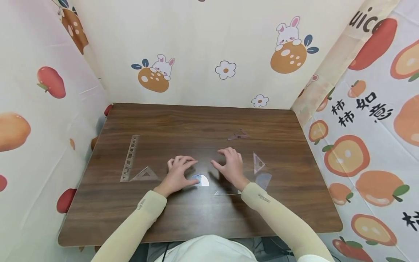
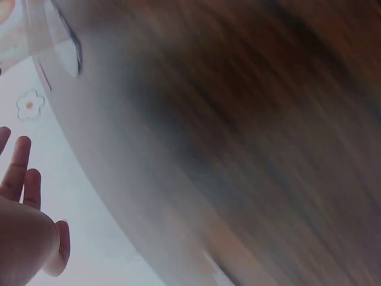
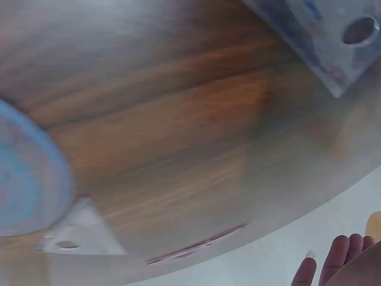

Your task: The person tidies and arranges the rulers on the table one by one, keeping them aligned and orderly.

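A clear half-round protractor [image 1: 203,179] lies near the middle of the desk. Over its left side reaches my left hand [image 1: 176,173], holding nothing, its thumb apart from the fingers; whether the thumb touches the protractor I cannot tell. In the left wrist view, the left hand's fingers [image 2: 18,170] are extended. My right hand [image 1: 233,167] hovers to the right, fingers loosely bent and holding nothing. Partly under its wrist lies a clear set square [image 1: 226,191]. The right wrist view has the right hand [image 3: 342,265] at its lower corner and the protractor's blue-tinted curve [image 3: 41,173] at left.
Toward the left lie a clear ruler [image 1: 130,158] and a set square [image 1: 145,174]. Right of my right hand are a small set square [image 1: 258,163] and a bluish clear piece [image 1: 264,180]. A purplish set square [image 1: 239,135] lies farther back. Printed cloth walls [image 1: 196,43] border the desk [image 1: 183,218].
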The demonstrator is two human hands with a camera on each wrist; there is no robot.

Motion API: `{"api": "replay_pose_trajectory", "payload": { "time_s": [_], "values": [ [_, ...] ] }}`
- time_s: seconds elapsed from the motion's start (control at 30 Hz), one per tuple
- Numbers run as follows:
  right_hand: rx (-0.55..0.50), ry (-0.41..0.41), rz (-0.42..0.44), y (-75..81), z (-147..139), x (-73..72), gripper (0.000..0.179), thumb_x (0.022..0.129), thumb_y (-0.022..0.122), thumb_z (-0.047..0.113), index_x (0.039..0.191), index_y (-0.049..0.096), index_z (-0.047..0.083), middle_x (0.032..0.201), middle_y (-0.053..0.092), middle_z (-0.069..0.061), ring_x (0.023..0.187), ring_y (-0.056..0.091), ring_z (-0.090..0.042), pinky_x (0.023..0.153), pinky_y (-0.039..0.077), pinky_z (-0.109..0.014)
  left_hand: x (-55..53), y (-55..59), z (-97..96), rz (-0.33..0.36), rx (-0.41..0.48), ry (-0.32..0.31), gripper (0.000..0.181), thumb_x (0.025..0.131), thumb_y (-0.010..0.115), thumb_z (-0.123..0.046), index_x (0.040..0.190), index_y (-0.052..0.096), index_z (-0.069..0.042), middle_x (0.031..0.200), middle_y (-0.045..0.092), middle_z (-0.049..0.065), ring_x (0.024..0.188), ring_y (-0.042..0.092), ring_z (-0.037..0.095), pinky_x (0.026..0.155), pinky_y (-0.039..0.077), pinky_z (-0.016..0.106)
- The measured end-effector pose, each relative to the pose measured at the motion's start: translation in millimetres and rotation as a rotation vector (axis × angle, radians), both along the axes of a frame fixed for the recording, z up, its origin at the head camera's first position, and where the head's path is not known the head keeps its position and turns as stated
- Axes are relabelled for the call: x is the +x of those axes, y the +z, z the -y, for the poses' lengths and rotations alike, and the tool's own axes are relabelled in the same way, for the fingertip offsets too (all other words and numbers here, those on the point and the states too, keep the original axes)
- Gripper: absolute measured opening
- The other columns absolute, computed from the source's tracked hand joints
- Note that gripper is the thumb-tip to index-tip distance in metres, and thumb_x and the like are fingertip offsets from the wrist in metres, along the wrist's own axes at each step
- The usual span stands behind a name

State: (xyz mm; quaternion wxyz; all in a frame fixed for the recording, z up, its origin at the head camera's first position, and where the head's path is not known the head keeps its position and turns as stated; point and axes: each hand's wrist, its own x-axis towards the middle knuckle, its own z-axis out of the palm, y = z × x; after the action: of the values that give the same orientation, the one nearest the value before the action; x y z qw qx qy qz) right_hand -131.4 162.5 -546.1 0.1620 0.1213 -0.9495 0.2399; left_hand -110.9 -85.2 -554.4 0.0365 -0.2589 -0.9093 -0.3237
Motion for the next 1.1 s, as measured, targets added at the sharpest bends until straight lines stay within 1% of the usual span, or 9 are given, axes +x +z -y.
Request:
{"api": "replay_pose_trajectory", "payload": {
  "time_s": [0.17, 0.27, 0.37, 0.53, 0.7, 0.8, 0.9, 1.0, 1.1],
  "values": [
    [-0.001, -0.007, -0.033, -4.3, -21.2, 7.5, 0.048, 0.075, 0.078, 0.046, 0.110, 0.066, 0.015, 0.104, 0.063, -0.001, 0.099, 0.058, -0.020, 0.089, 0.043, -0.041, 2.9, -5.0, -19.7, -0.027, -0.019, -0.037, 0.072, 0.066, 0.084, -0.049, 0.126, 0.063, -0.016, 0.125, 0.056, -0.002, 0.117, 0.041, 0.022, 0.094, 0.019, 0.050],
    [0.001, -0.005, -0.046, -5.3, -31.8, 11.6, 0.049, 0.075, 0.078, 0.046, 0.110, 0.066, 0.014, 0.104, 0.063, -0.001, 0.098, 0.058, -0.020, 0.088, 0.043, -0.041, 4.7, -7.9, -31.0, -0.039, -0.013, -0.050, 0.071, 0.065, 0.085, -0.048, 0.124, 0.065, -0.016, 0.124, 0.057, -0.001, 0.116, 0.042, 0.022, 0.094, 0.020, 0.051],
    [-0.002, 0.001, -0.039, -5.0, -41.1, 16.3, 0.049, 0.075, 0.078, 0.044, 0.111, 0.065, 0.014, 0.104, 0.063, -0.002, 0.098, 0.058, -0.021, 0.087, 0.042, -0.042, 7.0, -10.5, -42.2, -0.035, -0.014, -0.065, 0.070, 0.065, 0.085, -0.047, 0.124, 0.065, -0.015, 0.124, 0.057, -0.001, 0.115, 0.043, 0.023, 0.094, 0.021, 0.052],
    [-0.015, 0.024, -0.032, -6.2, -56.0, 26.7, 0.050, 0.074, 0.080, 0.040, 0.112, 0.065, 0.011, 0.104, 0.064, -0.003, 0.097, 0.058, -0.023, 0.088, 0.042, -0.044, 12.4, -13.3, -59.5, -0.022, -0.045, -0.098, 0.071, 0.066, 0.084, -0.050, 0.125, 0.064, -0.016, 0.124, 0.056, -0.002, 0.117, 0.043, 0.022, 0.095, 0.020, 0.053],
    [0.011, 0.052, -0.025, -13.0, -70.1, 38.1, 0.052, 0.073, 0.081, 0.041, 0.112, 0.065, 0.010, 0.104, 0.064, -0.004, 0.097, 0.058, -0.023, 0.087, 0.044, -0.042, 18.4, -13.9, -71.0, -0.045, -0.075, -0.109, 0.072, 0.065, 0.083, -0.053, 0.123, 0.065, -0.015, 0.123, 0.056, -0.001, 0.117, 0.043, 0.022, 0.095, 0.022, 0.054],
    [0.030, 0.068, 0.004, -18.1, -77.8, 45.1, 0.054, 0.073, 0.080, 0.042, 0.113, 0.065, 0.011, 0.106, 0.064, -0.004, 0.100, 0.058, -0.023, 0.090, 0.043, -0.044, 21.7, -15.6, -76.0, -0.056, -0.095, -0.111, 0.072, 0.064, 0.083, -0.055, 0.122, 0.065, -0.015, 0.124, 0.056, -0.002, 0.117, 0.043, 0.021, 0.096, 0.023, 0.054],
    [0.054, 0.087, 0.060, -22.7, -85.4, 51.8, 0.055, 0.073, 0.079, 0.045, 0.116, 0.065, 0.012, 0.109, 0.062, -0.003, 0.103, 0.057, -0.022, 0.093, 0.042, -0.045, 23.9, -17.3, -81.0, -0.055, -0.109, -0.126, 0.073, 0.064, 0.082, -0.057, 0.122, 0.065, -0.015, 0.124, 0.056, -0.002, 0.117, 0.043, 0.021, 0.098, 0.022, 0.054],
    [0.083, 0.111, 0.121, -26.5, -91.9, 57.2, 0.057, 0.074, 0.078, 0.047, 0.118, 0.064, 0.014, 0.111, 0.061, 0.000, 0.105, 0.055, -0.019, 0.094, 0.041, -0.044, 24.5, -18.4, -85.9, -0.060, -0.135, -0.133, 0.074, 0.063, 0.081, -0.059, 0.122, 0.065, -0.016, 0.124, 0.055, -0.002, 0.118, 0.043, 0.021, 0.099, 0.023, 0.055],
    [0.098, 0.138, 0.155, -28.8, -96.8, 61.5, 0.057, 0.075, 0.077, 0.049, 0.119, 0.064, 0.015, 0.114, 0.060, 0.000, 0.105, 0.054, -0.018, 0.094, 0.042, -0.043, 24.1, -18.7, -90.0, -0.062, -0.177, -0.135, 0.076, 0.063, 0.080, -0.061, 0.122, 0.065, -0.016, 0.123, 0.055, -0.003, 0.118, 0.044, 0.021, 0.100, 0.023, 0.054]
  ]
}}
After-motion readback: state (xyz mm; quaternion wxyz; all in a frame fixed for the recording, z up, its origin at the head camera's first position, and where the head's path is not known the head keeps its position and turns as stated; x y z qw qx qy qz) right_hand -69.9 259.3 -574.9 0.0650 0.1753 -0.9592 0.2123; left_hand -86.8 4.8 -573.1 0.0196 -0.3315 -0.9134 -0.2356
